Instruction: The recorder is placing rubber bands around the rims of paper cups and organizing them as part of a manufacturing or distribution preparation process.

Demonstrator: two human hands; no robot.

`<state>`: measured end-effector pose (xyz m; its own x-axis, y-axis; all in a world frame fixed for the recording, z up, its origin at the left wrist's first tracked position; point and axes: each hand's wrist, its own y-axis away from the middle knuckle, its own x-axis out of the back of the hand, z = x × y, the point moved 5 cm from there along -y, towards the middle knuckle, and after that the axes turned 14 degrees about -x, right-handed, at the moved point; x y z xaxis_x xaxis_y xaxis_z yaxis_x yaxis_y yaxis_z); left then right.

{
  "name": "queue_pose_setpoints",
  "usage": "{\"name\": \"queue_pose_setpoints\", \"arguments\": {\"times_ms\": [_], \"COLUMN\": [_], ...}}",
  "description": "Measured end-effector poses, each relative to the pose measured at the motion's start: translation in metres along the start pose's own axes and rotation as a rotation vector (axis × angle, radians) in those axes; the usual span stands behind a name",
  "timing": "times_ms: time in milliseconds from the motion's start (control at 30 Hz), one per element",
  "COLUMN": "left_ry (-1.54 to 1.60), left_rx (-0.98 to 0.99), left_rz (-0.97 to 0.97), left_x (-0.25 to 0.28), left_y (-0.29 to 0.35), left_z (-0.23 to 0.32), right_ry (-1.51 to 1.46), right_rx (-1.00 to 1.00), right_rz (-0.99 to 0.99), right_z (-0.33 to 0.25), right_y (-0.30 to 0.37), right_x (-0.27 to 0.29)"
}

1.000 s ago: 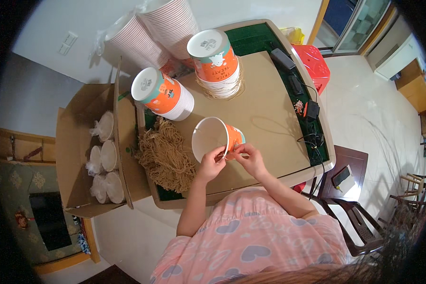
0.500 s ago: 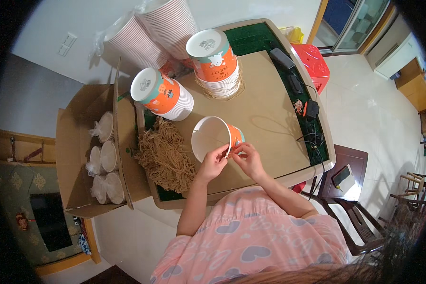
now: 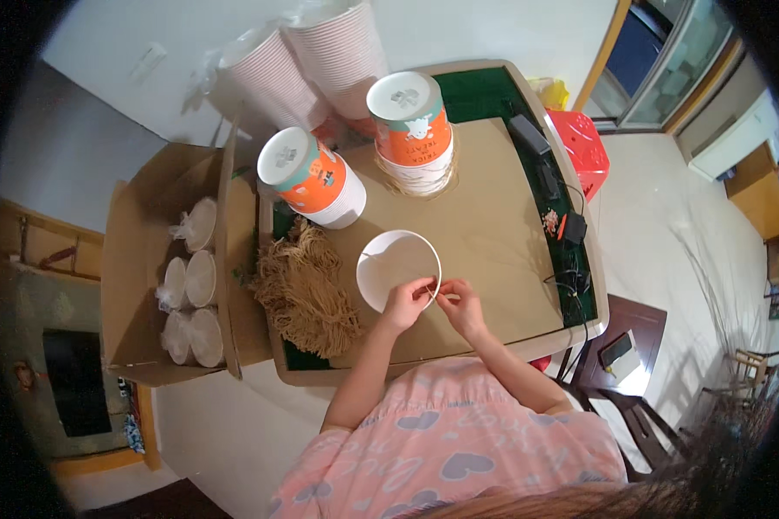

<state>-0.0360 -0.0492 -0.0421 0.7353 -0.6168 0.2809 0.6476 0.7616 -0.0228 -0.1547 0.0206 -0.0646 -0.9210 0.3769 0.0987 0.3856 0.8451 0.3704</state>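
Observation:
A white paper bucket (image 3: 388,259) stands on the brown board in front of me, its open mouth facing up. My left hand (image 3: 407,304) reaches over the near right rim, fingertips inside, pinching the bucket's edge. Just outside the same spot, my right hand (image 3: 460,310) is closed in a pinch. A thin pale cord shows faintly between the fingertips; its ends are hidden. To the left lies a heap of tan cords (image 3: 307,298). Behind stand two upside-down stacks of orange and white buckets, a shorter stack (image 3: 316,180) and a taller stack (image 3: 413,134) with cords looped round its base.
Wrapped bucket stacks (image 3: 337,56) lean on the wall behind the table (image 3: 606,311). An open cardboard box (image 3: 134,259) with bagged white items adjoins its left side. Black adapters (image 3: 528,136) and cables line the right edge. A red stool (image 3: 580,147) stands beyond.
The bucket has gone from tilted on its side to upright, mouth up. Both hands have shifted slightly right and down with its rim. The whole view has moved a little.

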Motion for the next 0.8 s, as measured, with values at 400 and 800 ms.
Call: {"name": "queue_pose_setpoints", "arguments": {"times_ms": [400, 800], "left_ry": [-0.313, -0.225], "left_rx": [-0.182, -0.17], "left_rz": [0.105, 0.249], "left_x": [0.012, 0.028], "left_y": [0.009, 0.02], "left_z": [0.006, 0.017], "right_ry": [-0.003, 1.205], "right_rx": [-0.074, 0.895], "right_rz": [-0.051, -0.755], "right_z": [0.018, 0.067], "right_y": [-0.004, 0.075], "right_x": [-0.005, -0.031]}}
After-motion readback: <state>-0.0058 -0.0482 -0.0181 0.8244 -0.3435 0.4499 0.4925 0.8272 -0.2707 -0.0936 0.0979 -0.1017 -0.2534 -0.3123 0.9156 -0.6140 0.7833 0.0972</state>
